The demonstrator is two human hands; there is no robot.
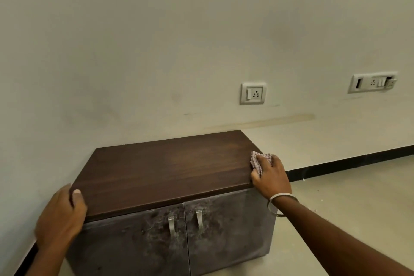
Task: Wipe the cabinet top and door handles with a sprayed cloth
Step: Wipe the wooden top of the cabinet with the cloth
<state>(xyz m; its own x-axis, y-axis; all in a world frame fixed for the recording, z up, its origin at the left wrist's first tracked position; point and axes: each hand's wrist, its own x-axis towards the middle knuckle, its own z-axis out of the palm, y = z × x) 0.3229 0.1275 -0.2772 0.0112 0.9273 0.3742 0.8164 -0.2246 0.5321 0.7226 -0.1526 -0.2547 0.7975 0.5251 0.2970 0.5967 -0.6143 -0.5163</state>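
Observation:
A low cabinet stands against the wall, with a dark brown wooden top (pixel 161 168) and two dusty grey doors. Two metal door handles (pixel 171 227) (pixel 199 219) hang side by side at the middle of the doors. My right hand (pixel 270 176) presses a small checked cloth (pixel 257 161) onto the top's right edge, fingers curled over it. My left hand (pixel 60 217) grips the top's front left corner, thumb lying on the surface.
A pale wall rises behind the cabinet with a socket plate (pixel 253 93) and a wider switch panel (pixel 372 82) to the right. A black skirting strip (pixel 349 161) runs along the floor. Beige floor (pixel 347 204) spreads to the right.

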